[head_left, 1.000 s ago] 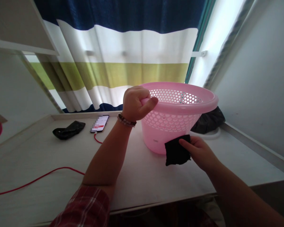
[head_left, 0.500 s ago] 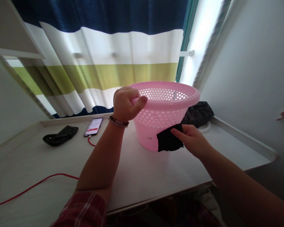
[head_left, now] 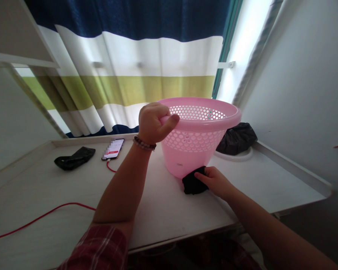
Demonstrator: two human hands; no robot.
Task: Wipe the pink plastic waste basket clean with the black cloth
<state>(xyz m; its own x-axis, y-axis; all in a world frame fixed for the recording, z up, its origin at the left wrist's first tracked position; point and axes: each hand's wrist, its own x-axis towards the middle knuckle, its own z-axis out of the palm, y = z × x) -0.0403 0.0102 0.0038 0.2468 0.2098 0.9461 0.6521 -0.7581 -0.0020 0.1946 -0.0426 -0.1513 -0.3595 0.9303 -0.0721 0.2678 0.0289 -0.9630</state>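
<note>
A pink plastic basket with a band of round holes stands upright on the white desk. My left hand is closed around its rim at the left side, thumb lying over the edge. Low at the front of the basket, my right hand pinches a black cloth between thumb and fingers. The cloth overlaps the basket's lower right wall in view; whether it presses on the wall I cannot tell. The basket's floor is hidden from here.
Left of the basket lie a crumpled black plastic bag and a phone with a red cable. Behind it at right, a black bag sits by a white ring-shaped rim. A striped curtain hangs behind the desk.
My right hand has moved down and slightly left with the black cloth, from the basket's lower wall to near its base. My left hand keeps its hold; the view has shifted slightly.
</note>
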